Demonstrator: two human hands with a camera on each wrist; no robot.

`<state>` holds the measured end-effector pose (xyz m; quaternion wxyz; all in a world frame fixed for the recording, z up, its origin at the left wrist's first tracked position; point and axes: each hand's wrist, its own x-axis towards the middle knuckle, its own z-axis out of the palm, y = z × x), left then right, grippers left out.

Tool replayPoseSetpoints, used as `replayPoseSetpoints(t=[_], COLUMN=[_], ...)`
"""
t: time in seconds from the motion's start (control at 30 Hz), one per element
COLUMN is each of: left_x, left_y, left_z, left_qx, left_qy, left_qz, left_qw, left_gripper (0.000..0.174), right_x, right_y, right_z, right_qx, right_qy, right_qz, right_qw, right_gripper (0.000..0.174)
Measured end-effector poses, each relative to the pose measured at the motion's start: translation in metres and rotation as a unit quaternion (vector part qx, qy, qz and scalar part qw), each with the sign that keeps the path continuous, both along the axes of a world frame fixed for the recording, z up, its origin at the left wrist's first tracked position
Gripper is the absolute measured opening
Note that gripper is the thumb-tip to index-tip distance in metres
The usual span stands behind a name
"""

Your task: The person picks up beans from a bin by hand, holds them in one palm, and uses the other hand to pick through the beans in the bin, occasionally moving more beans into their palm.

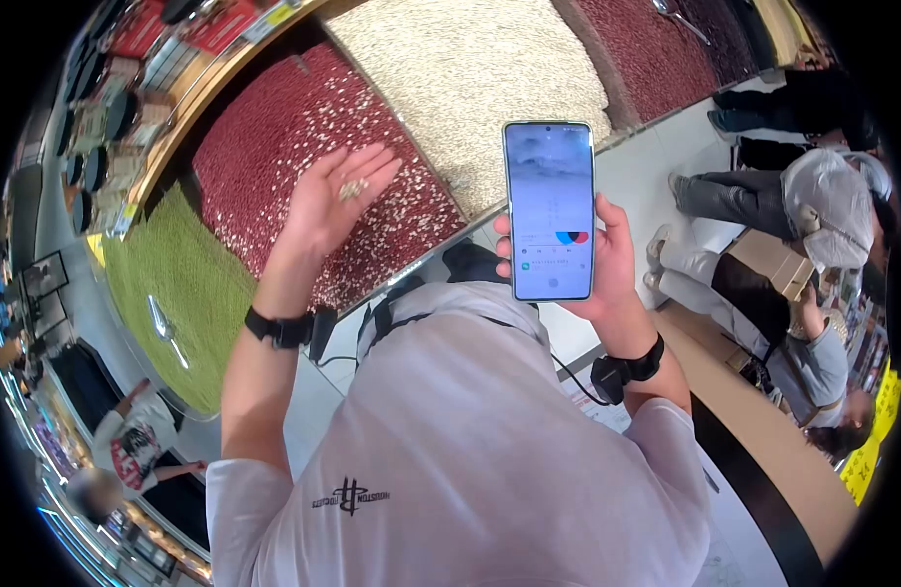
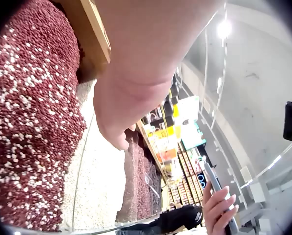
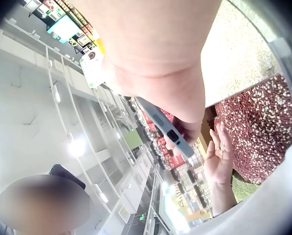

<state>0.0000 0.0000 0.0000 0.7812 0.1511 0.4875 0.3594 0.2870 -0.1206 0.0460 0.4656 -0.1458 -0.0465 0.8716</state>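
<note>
My left hand (image 1: 318, 207) lies palm up with its fingers straight, above a bin of dark red beans (image 1: 264, 127) mixed with white ones. A few pale beans (image 1: 352, 189) rest on that palm. In the right wrist view the same upturned hand (image 3: 218, 169) shows beside the red beans. My right hand (image 1: 615, 264) grips a smartphone (image 1: 550, 196), thumb along one edge and fingertips at the other. The phone is upright with its screen lit. From the right wrist, only the phone's narrow end (image 3: 168, 129) and side show.
White beans (image 1: 480, 68) fill the neighbouring bin, and green beans (image 1: 166, 284) with a metal scoop (image 1: 163, 328) lie at left. Jars (image 1: 120, 115) line a wooden shelf behind. Several people stand at right, one holding a cardboard box (image 1: 768, 262); another person (image 1: 137, 440) is at lower left.
</note>
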Motion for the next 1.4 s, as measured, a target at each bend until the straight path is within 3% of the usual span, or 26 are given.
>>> replayPoseSetpoints(t=[0.07,0.1,0.23,0.53,0.63,0.7,0.8,1.03,1.23,1.4], left_x=[0.006,0.060,0.112,0.161,0.164,0.167,0.156,0.101,0.015,-0.067], left_y=[0.024,0.040,0.088,0.132,0.140,0.139,0.138,0.124,0.051,-0.026], left_z=[-0.009,-0.017,-0.023,-0.031,-0.036,-0.035,-0.030,-0.016,0.022,0.037], left_qx=[0.012,0.011,0.019,0.049,0.065,0.093,0.065,0.084,0.107,0.122], left_qy=[-0.097,-0.085,-0.085,-0.078,-0.079,0.124,0.084,-0.015,-0.203,-0.174], left_qz=[-0.018,-0.025,-0.051,-0.122,-0.173,-0.209,-0.190,-0.104,-0.002,0.142], left_qw=[0.995,0.996,0.995,0.988,0.979,0.966,0.976,0.991,0.973,0.967], left_gripper=[0.047,0.047,0.047,0.053,0.063,0.079,0.094,0.084,0.078,0.076], right_x=[-0.006,0.037,0.070,0.111,0.117,0.119,0.120,0.119,0.115,0.096], right_y=[-0.007,-0.004,-0.008,-0.016,-0.014,-0.011,-0.006,0.012,0.016,0.013], right_z=[0.001,-0.002,-0.007,-0.019,-0.025,-0.026,-0.028,-0.057,-0.098,-0.111], right_qx=[-0.022,-0.028,-0.024,-0.053,-0.052,-0.050,-0.074,-0.034,-0.054,-0.096], right_qy=[-0.012,-0.016,-0.020,-0.023,-0.020,-0.016,-0.001,-0.062,-0.148,-0.149], right_qz=[-0.025,-0.033,-0.067,-0.109,-0.110,-0.107,-0.105,-0.030,0.053,0.093], right_qw=[0.999,0.999,0.997,0.992,0.992,0.993,0.992,0.997,0.986,0.980], right_gripper=[0.078,0.078,0.078,0.079,0.080,0.080,0.083,0.086,0.081,0.073])
